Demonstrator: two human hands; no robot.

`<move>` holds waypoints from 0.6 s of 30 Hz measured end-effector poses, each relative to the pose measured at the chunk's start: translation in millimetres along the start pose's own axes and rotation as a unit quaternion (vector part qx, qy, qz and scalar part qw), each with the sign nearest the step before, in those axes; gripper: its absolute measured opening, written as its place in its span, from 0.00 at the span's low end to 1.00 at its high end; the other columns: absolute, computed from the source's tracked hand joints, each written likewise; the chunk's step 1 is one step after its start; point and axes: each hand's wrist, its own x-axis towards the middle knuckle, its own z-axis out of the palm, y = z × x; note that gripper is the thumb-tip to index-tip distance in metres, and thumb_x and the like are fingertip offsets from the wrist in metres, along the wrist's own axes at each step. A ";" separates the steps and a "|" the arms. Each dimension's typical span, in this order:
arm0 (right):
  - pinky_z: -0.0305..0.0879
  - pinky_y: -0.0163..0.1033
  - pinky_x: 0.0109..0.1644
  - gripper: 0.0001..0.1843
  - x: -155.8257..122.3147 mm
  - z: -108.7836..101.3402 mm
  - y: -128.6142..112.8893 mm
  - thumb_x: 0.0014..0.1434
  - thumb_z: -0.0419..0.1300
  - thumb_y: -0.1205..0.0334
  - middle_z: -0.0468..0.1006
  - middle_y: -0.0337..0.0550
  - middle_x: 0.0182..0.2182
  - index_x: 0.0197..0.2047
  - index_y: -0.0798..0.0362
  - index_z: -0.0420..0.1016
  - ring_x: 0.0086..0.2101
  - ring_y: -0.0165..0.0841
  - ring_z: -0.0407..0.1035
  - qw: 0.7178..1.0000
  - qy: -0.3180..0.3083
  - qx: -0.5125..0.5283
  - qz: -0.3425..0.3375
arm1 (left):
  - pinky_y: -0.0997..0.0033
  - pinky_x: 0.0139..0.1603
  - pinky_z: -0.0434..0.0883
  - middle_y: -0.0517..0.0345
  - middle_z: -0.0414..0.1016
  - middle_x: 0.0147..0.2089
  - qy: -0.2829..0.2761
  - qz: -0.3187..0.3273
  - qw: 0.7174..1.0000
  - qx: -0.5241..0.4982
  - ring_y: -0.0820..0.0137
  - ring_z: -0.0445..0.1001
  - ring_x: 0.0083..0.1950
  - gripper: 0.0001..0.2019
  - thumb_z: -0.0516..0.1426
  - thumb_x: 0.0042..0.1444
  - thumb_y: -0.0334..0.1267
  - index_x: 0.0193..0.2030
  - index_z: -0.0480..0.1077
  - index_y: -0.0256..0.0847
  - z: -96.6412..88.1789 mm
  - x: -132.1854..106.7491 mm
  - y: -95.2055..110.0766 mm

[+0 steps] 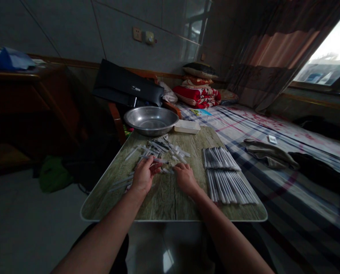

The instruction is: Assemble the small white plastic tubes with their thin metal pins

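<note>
Bare forearms (pixel 112 228), bare left hand (pixel 142 177), bare right hand (pixel 185 179)

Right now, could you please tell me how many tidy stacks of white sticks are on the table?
2, both right of the right hand: a far stack and a near stack. The loose sticks lie apart.

At frame centre our left hand (pixel 142 176) pinches a thin tube (pixel 159 160) while our right hand (pixel 185 178) touches the loose pile (pixel 165 149). Bundled tubes (pixel 227 179) lie to the right, and a steel bowl (pixel 151 120) sits above.

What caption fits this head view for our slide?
Left hand and right hand handle thin white plastic tubes on a wood-patterned table near a round steel basin.
</note>
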 end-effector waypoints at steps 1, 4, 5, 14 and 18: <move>0.56 0.41 0.50 0.21 0.3 0.1 0.3 0.55 0.51 0.72 0.72 0.49 0.50 0.49 0.51 0.74 0.47 0.40 0.61 1.000 0.005 0.002 0.001 | 0.79 0.23 0.71 0.57 0.78 0.30 -0.002 -0.003 1.000 0.002 0.71 0.78 0.28 0.11 0.62 0.50 0.40 0.36 0.68 0.37 0.6 -1.2 0.7; 0.58 0.40 0.47 0.15 2.3 1.2 4.3 0.55 0.50 0.73 0.74 0.51 0.41 0.39 0.54 0.75 0.42 0.38 0.64 0.999 0.037 0.024 0.022 | 0.79 0.24 0.71 0.58 0.78 0.30 -0.012 -0.010 1.000 0.013 0.71 0.78 0.28 0.10 0.62 0.49 0.37 0.36 0.68 0.37 1.9 -4.4 1.6; 0.58 0.39 0.45 0.13 3.2 1.6 6.2 0.55 0.50 0.73 0.74 0.50 0.39 0.37 0.54 0.74 0.40 0.37 0.64 0.997 0.053 0.043 0.032 | 0.79 0.25 0.72 0.58 0.78 0.30 -0.018 -0.012 1.000 0.017 0.72 0.78 0.29 0.10 0.63 0.49 0.36 0.36 0.67 0.37 2.1 -5.0 1.4; 0.53 0.32 0.23 0.06 4.6 -22.5 -2.4 0.52 0.56 0.61 0.64 0.31 0.18 0.33 0.53 0.70 0.19 0.26 0.57 0.869 0.070 0.488 0.040 | 0.74 0.31 0.74 0.60 0.76 0.32 -0.053 -0.011 0.998 0.040 0.70 0.78 0.32 0.13 0.63 0.48 0.39 0.37 0.65 0.39 2.9 -4.1 -1.6; 0.48 0.31 0.20 0.08 1.5 -34.8 -8.1 0.49 0.57 0.60 0.60 0.29 0.14 0.32 0.54 0.71 0.16 0.24 0.54 0.826 0.079 0.555 0.053 | 0.74 0.28 0.71 0.65 0.70 0.29 -0.148 -0.022 0.982 0.114 0.72 0.74 0.26 0.15 0.61 0.50 0.44 0.40 0.65 0.40 5.3 -12.6 0.1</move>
